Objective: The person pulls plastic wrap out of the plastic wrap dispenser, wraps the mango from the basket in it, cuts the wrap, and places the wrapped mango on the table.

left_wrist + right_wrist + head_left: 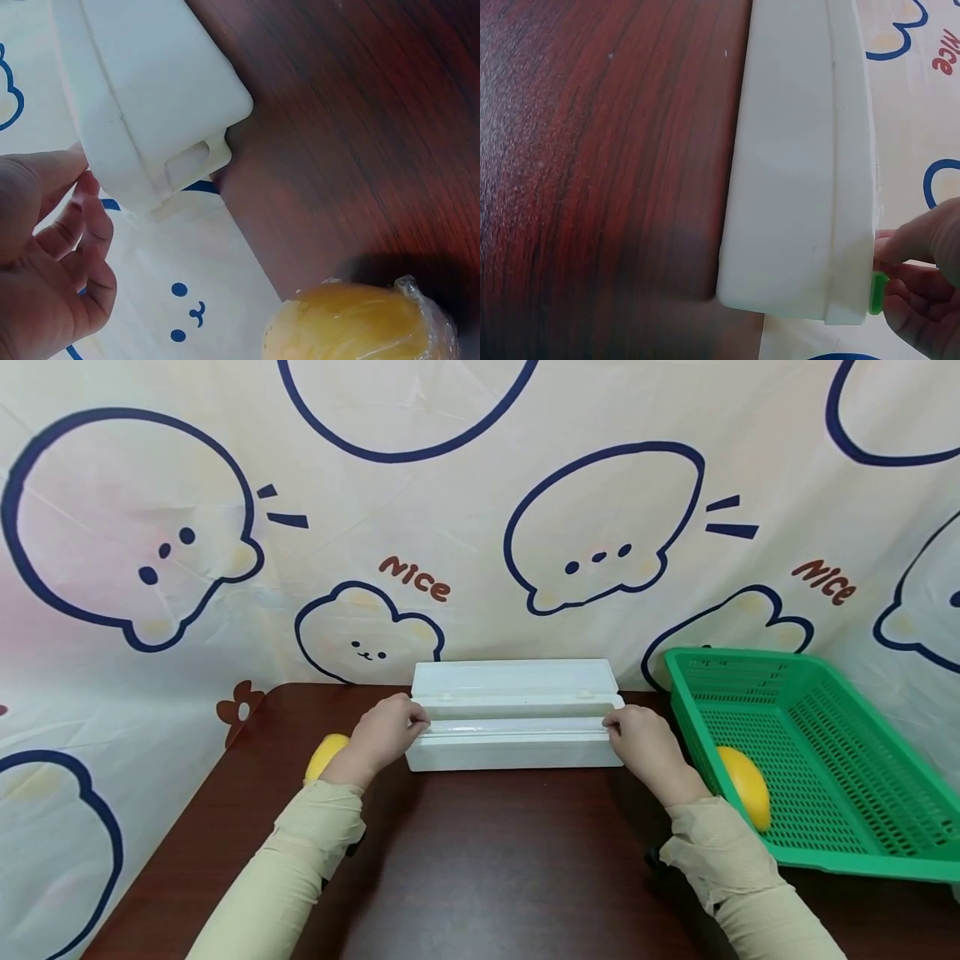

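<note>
A long white cling film dispenser (517, 753) stands at the back of the table, its lid (517, 678) tipped back open. Glossy clear cling film (517, 725) lies along its front edge. At the left end, my left hand (384, 731) pinches the film's edge between thumb and forefinger. My right hand (647, 745) does likewise at the right end, beside a small green piece (879, 292) on the dispenser. The film between the fingertips is hard to make out. A yellow mango (360, 322) wrapped in clear film lies beside my left wrist, partly hidden in the head view.
On the right stands a green plastic basket (847, 858) with a yellow mango (746, 787) against its left wall. The dark wooden table (495, 868) extends in front of the dispenser. A printed cloth (480, 527) hangs directly behind the table.
</note>
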`<control>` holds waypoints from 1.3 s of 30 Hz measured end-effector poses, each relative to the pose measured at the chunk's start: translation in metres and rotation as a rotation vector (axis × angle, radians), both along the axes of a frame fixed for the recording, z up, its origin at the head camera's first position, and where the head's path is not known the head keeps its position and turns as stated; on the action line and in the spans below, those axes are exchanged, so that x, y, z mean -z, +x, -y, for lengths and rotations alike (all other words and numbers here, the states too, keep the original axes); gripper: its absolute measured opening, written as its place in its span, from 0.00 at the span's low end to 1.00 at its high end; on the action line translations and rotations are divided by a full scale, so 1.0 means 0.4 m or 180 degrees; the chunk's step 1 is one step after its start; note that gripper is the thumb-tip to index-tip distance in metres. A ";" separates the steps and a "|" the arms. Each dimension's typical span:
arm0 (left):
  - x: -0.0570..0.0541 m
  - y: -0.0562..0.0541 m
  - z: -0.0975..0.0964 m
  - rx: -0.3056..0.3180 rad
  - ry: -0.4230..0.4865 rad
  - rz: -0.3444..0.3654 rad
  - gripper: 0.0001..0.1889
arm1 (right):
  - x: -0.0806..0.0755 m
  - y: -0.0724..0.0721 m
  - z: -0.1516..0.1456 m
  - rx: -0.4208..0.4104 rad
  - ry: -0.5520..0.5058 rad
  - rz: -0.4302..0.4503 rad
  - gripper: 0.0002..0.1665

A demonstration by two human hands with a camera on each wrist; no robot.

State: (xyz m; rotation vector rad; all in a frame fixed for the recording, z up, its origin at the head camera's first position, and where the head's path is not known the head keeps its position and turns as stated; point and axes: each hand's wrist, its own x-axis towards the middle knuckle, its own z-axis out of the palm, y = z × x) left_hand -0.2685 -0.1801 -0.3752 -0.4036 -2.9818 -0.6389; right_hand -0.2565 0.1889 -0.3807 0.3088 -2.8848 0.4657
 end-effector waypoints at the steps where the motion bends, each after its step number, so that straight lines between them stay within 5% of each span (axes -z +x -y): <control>1: 0.001 -0.001 -0.001 -0.0004 0.0005 -0.0010 0.05 | 0.001 0.000 0.000 -0.0004 0.0008 -0.0035 0.10; 17: 0.004 0.004 -0.004 -0.0136 0.0377 -0.0024 0.05 | 0.004 0.006 0.000 -0.0026 -0.0038 -0.0403 0.08; 23: -0.001 0.006 -0.008 -0.0227 0.0431 -0.0063 0.06 | 0.007 0.005 -0.003 -0.0011 -0.0129 -0.0747 0.07; 39: -0.019 0.019 -0.020 -0.0404 0.0705 -0.0397 0.08 | 0.007 -0.004 -0.007 -0.0038 -0.0557 -0.1296 0.04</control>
